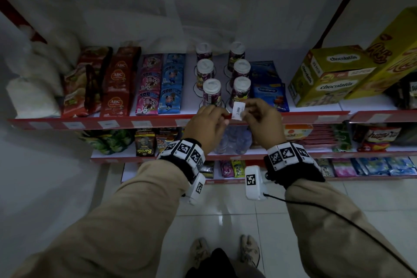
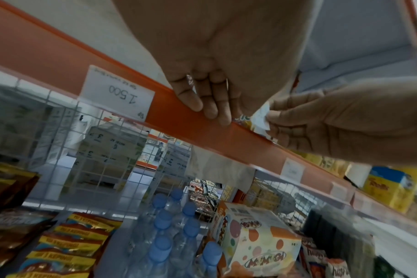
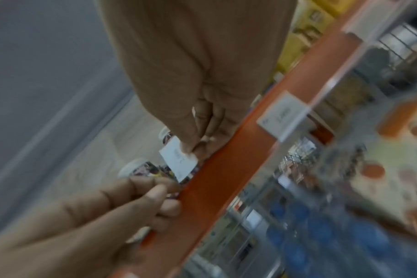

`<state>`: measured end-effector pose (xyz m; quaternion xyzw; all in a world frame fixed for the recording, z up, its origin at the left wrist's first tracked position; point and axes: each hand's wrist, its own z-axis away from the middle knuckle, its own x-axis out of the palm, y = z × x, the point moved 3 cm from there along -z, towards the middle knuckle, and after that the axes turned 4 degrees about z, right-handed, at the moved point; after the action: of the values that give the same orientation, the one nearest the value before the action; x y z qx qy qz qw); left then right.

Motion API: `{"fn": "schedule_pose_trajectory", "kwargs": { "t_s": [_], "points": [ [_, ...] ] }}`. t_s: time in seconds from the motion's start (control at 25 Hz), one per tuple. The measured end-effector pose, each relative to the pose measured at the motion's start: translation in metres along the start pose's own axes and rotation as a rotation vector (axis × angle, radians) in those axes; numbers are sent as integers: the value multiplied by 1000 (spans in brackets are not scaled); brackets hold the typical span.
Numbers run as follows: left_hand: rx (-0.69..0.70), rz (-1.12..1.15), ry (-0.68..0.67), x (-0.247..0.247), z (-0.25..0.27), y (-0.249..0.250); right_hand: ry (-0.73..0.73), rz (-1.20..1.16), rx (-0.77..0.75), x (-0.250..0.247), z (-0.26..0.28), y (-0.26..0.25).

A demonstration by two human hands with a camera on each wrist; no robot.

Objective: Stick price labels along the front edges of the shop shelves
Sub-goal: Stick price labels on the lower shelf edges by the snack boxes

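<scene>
A red-edged shelf (image 1: 158, 119) in a dim shop carries snack packets, lidded cups (image 1: 211, 91), blue packets and yellow boxes (image 1: 325, 74). Lower shelves hold water bottles (image 2: 164, 242) and more packets, above a white tiled floor (image 1: 225, 221). White price tags already sit along the shelf's front edge, one reading 1500 (image 2: 118, 92).

Both arms reach forward in tan sleeves (image 1: 135, 210) with marker-covered wristbands. The right hand (image 1: 262, 117) pinches a small white label (image 1: 238, 110), printed 2.000, between thumb and fingertips. The label stands just above the red front edge, in front of the cups; whether it touches the edge cannot be told. The left hand (image 1: 206, 123) is just beside it, its fingers curled with their tips resting on the front edge, as the left wrist view shows (image 2: 202, 105). Something thin seems pinched at its thumb, but what it is cannot be made out. The right wrist view is blurred.
</scene>
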<state>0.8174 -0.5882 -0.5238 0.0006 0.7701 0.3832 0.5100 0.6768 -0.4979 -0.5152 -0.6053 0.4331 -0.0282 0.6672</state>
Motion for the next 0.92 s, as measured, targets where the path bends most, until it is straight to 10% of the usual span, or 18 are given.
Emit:
{"fn": "schedule_pose_trajectory", "kwargs": {
  "t_s": [0.24,0.56,0.92],
  "points": [
    [-15,-54,24,1,2,-1,1,-440,201,21,17,-3],
    [-8,-172,-44,-5,3,5,-37,377,-360,-1,9,-13],
    [-94,-94,-20,-11,11,-1,28,361,-274,8,1,-7]
  ]
}}
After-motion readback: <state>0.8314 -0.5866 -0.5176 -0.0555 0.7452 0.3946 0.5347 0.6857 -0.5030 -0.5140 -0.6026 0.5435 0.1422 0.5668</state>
